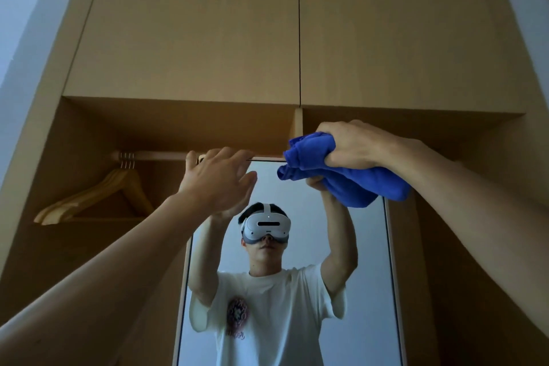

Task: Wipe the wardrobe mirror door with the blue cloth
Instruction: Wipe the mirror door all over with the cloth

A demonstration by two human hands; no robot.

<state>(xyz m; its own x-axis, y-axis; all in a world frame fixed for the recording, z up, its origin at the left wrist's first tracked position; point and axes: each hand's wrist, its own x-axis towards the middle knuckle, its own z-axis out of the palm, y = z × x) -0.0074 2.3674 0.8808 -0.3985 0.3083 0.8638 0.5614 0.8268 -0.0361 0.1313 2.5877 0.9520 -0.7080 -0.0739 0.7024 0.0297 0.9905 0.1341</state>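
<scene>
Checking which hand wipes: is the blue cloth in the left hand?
No, the right hand grips the blue cloth; the left hand is open.

Upward view of a wardrobe. The right hand [353,145] grips the bunched blue cloth [341,181] at the top edge of the mirror door [371,276]. The left hand [217,181], fingers extended, lies at the mirror's upper left corner. Farther left, wooden hangers [98,196] hang from a rail [160,155] beneath two closed upper doors [193,24].

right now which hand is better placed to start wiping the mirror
Right. The right hand grips the bunched blue cloth at the top of the mirror door. The left hand is open near the door's top left corner, with no cloth.
</scene>
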